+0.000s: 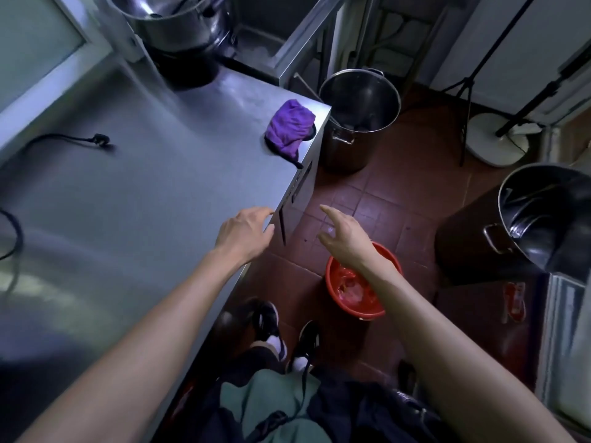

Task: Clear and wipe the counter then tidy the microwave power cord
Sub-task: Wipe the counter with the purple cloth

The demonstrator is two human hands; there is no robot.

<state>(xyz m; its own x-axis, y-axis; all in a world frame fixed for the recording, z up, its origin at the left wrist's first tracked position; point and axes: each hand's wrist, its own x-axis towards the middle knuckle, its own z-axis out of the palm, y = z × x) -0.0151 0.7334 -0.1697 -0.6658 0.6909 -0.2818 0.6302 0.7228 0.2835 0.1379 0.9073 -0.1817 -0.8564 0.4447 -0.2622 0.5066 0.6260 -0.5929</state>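
Observation:
A steel counter (153, 174) fills the left half of the view. A crumpled purple cloth (290, 129) lies at its far right corner. A black power cord with its plug (96, 140) lies on the counter at the left, and another loop of black cord (14, 235) shows at the left edge. My left hand (244, 233) hovers at the counter's right edge with loosely curled fingers, holding nothing. My right hand (343, 236) is held out over the floor above a red bucket (363, 284), fingers relaxed and empty.
A large steel pot (359, 119) stands on the red tiled floor beside the counter's corner. Another big pot (543, 215) sits at the right on a dark box. A steel vessel (179, 24) stands at the counter's far end. A tripod (473, 84) is at the back right.

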